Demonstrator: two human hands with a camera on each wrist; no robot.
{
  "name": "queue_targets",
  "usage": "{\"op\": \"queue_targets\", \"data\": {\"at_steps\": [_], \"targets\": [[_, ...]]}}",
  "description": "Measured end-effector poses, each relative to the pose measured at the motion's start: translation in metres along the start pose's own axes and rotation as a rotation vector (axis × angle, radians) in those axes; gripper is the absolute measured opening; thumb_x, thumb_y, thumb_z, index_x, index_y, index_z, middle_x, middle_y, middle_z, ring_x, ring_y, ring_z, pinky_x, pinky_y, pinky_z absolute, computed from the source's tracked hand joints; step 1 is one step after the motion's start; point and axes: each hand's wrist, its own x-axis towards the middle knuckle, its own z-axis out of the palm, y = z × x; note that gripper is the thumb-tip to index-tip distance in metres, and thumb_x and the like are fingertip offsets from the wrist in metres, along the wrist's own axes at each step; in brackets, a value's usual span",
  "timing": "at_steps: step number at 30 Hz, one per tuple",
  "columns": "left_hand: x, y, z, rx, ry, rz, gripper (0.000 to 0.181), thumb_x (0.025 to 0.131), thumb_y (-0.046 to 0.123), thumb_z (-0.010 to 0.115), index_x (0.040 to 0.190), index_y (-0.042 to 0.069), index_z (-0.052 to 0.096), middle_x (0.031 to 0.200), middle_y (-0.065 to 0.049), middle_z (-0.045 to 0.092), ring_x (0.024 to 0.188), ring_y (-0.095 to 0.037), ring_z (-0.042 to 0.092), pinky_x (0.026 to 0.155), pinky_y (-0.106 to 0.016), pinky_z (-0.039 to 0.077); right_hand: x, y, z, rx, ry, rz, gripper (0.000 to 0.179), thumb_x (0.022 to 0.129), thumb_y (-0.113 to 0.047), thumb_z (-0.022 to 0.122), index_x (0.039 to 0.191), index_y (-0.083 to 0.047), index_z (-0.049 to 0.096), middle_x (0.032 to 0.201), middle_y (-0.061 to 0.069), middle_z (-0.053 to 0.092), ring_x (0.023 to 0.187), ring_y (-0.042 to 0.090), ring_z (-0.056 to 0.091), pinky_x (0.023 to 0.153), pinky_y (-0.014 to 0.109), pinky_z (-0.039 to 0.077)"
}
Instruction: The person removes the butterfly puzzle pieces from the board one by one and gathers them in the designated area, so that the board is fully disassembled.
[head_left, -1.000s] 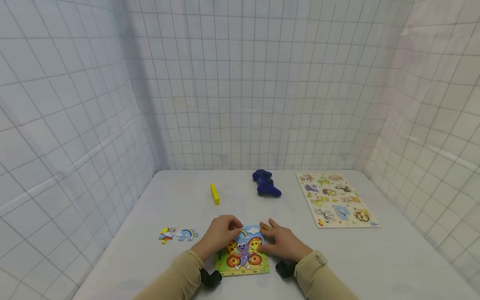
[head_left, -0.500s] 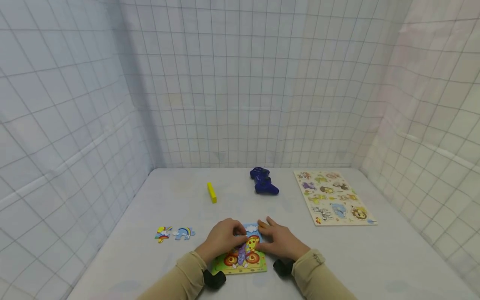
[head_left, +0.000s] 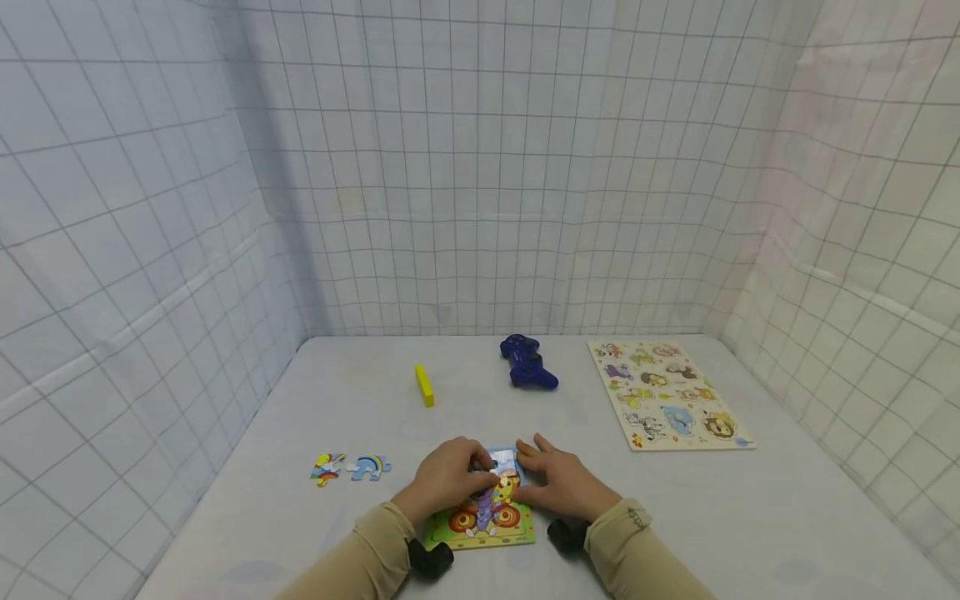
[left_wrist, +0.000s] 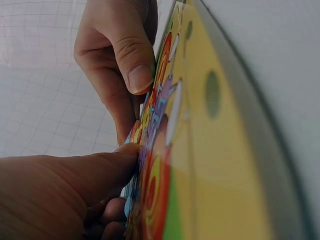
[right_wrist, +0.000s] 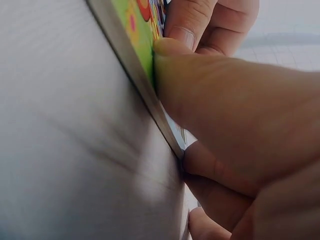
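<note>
A butterfly jigsaw puzzle board (head_left: 513,534) lies flat near the table's front. My left hand (head_left: 446,477) comes over its left side, thumb and fingertips pinching a puzzle piece, mostly hidden under the fingers. In the left wrist view, the left thumb (left_wrist: 107,170) touches the picture, and a blue edge shows by the curled fingers. My right hand (head_left: 566,483) grips the board's right side: the thumb (right_wrist: 175,70) presses on the picture while a bent finger holds the far corner. The cloud area (head_left: 506,462) and the yellow wing look disturbed beside the left fingertips.
Two loose puzzle pieces, one with a sun (head_left: 327,469) and one with a rainbow (head_left: 368,467), lie left of the board. Farther back are a yellow block (head_left: 424,386), a blue game controller (head_left: 528,362) and an animal peg puzzle (head_left: 667,398).
My left hand has shifted right over the board, covering the rainbow corner and the butterfly's head. The cloud area has changed its look. My right hand stays at the right edge.
</note>
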Motion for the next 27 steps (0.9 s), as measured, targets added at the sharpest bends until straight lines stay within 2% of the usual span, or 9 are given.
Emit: {"op": "queue_targets", "data": {"at_steps": [7, 14, 20, 23, 27], "targets": [[0.000, 0.002, 0.001, 0.011, 0.006, -0.014, 0.020, 0.093, 0.042, 0.076, 0.096, 0.023, 0.072, 0.087, 0.010, 0.059, 0.073, -0.006, 0.052, 0.066, -0.027, 0.044, 0.000, 0.000, 0.000, 0.001, -0.002, -0.007, 0.072, 0.095, -0.050, 0.071, 0.150, -0.008, 0.051, 0.162, 0.007, 0.041, 0.156, 0.040, 0.022, 0.118, 0.062, 0.029], [-0.001, 0.002, 0.001, -0.051, 0.019, -0.015, 0.019, 0.095, 0.040, 0.074, 0.101, 0.022, 0.070, 0.089, 0.009, 0.059, 0.076, -0.007, 0.053, 0.068, -0.028, 0.045, 0.000, 0.000, 0.000, 0.020, -0.010, -0.002, 0.073, 0.095, -0.050, 0.071, 0.151, -0.008, 0.050, 0.163, 0.006, 0.040, 0.156, 0.039, 0.021, 0.119, 0.062, 0.027], [-0.003, 0.000, -0.002, -0.168, 0.050, 0.010, 0.020, 0.098, 0.039, 0.070, 0.106, 0.021, 0.069, 0.094, 0.008, 0.063, 0.082, -0.007, 0.058, 0.073, -0.028, 0.048, 0.000, -0.002, 0.000, 0.012, -0.006, -0.001, 0.073, 0.094, -0.050, 0.072, 0.151, -0.009, 0.051, 0.162, 0.006, 0.041, 0.156, 0.040, 0.021, 0.118, 0.063, 0.028], [-0.004, -0.002, -0.007, -0.253, 0.086, 0.018, 0.019, 0.100, 0.036, 0.069, 0.107, 0.018, 0.068, 0.097, 0.007, 0.066, 0.086, -0.009, 0.061, 0.074, -0.028, 0.051, 0.000, -0.001, 0.000, 0.004, -0.004, -0.007, 0.073, 0.094, -0.051, 0.072, 0.150, -0.009, 0.052, 0.162, 0.006, 0.041, 0.156, 0.041, 0.022, 0.117, 0.064, 0.029], [-0.006, -0.005, -0.015, -0.319, 0.141, 0.024, 0.019, 0.099, 0.034, 0.071, 0.107, 0.017, 0.068, 0.099, 0.006, 0.068, 0.090, -0.010, 0.063, 0.075, -0.028, 0.053, 0.000, 0.002, 0.001, 0.005, -0.005, -0.008, 0.074, 0.094, -0.051, 0.072, 0.150, -0.008, 0.052, 0.163, 0.006, 0.040, 0.156, 0.040, 0.022, 0.118, 0.063, 0.028]]}}
